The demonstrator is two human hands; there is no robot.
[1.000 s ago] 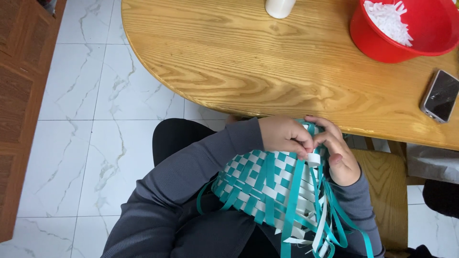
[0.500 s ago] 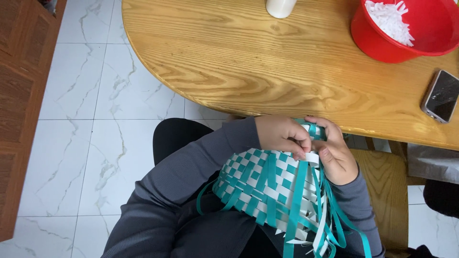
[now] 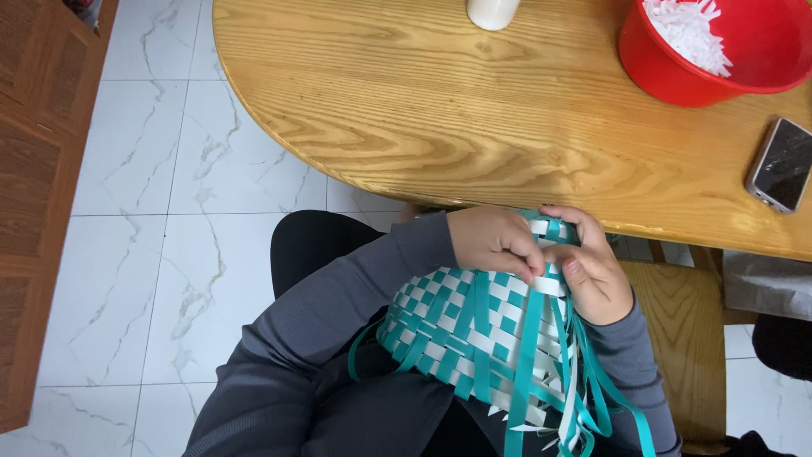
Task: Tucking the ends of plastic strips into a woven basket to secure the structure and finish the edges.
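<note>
Basket point(image 3: 474, 338) of teal and white woven strips on the lap, just below the worktop point(image 3: 474, 110) edge. Left hand point(image 3: 495, 241) and right hand point(image 3: 592, 271) both closed, pinching strips at the basket's top. Risk probably: loose strips slipping from the pinch, weave loosening. Beyond the basket, on the worktop: red bowl point(image 3: 677, 76), phone point(image 3: 780, 165), white cup point(image 3: 492, 12). Worktop edge close above the hands, crowding them.

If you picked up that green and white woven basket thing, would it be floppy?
Probably partly. The woven basket keeps a rounded shape between the left hand and right hand, so likely springy. Its loose strips dangle, so those look floppy and light.
</note>
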